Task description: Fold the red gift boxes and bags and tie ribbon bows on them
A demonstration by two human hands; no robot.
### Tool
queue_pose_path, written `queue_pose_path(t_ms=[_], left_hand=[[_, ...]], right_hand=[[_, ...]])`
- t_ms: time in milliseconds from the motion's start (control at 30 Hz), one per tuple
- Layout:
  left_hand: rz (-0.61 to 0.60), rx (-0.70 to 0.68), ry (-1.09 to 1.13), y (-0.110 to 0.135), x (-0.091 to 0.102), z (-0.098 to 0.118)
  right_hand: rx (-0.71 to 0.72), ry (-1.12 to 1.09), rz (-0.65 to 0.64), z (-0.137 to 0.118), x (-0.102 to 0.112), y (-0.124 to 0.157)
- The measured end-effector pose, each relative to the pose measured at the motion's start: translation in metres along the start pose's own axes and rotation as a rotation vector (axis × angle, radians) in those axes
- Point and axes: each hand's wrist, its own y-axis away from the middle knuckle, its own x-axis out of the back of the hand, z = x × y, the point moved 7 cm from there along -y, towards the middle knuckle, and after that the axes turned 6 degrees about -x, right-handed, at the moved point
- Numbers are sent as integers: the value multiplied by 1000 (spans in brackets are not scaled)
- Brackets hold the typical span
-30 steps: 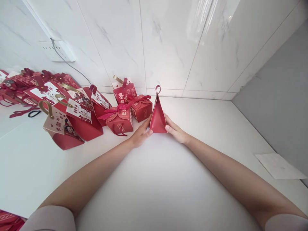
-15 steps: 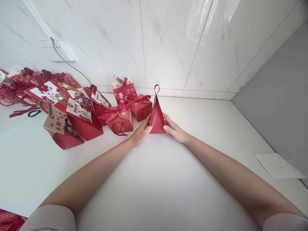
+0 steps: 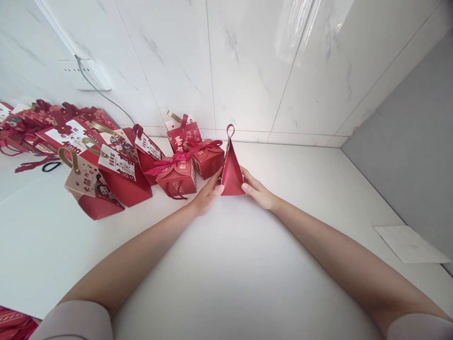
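A red triangular gift box [image 3: 232,175] with a ribbon loop at its peak stands upright on the white table, its plain side facing me. My left hand [image 3: 208,194] grips its left edge, thumb in front and fingers mostly hidden behind. On the opposite edge, my right hand [image 3: 257,190] holds it the same way. Just left of the box are a red cube box [image 3: 209,160] and another red box tied with a ribbon bow [image 3: 177,179]. Behind them rises a taller red box with a gold handle [image 3: 183,137].
Several red gift boxes with printed cards [image 3: 123,172] stand farther left, beside a pile of folded red boxes [image 3: 42,123]. A marbled tile wall [image 3: 247,71] borders the back, with a socket plate [image 3: 85,74] and cable. A white sheet [image 3: 410,243] lies at the right.
Almost nothing differs. The lower front edge of the triangular box sits very slightly higher, and both hands keep their hold.
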Motion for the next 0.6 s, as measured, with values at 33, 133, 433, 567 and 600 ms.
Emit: queue_pose_path(t_ms=[33,133,433,567,600], left_hand=[[-1,-3,-1,0,0,0],[-3,-7,2,0,0,1],[16,8,16,0,1,1],[50,6,171,1,-3,-6],[63,3,237,1,-5,-9]], right_hand=[[-1,-2,-1,0,0,0],[-9,3,-1,0,0,-1],[-7,-7,5,2,0,0],[-47,-98,67,14,5,-3],[-63,-138,92,19,7,-4]])
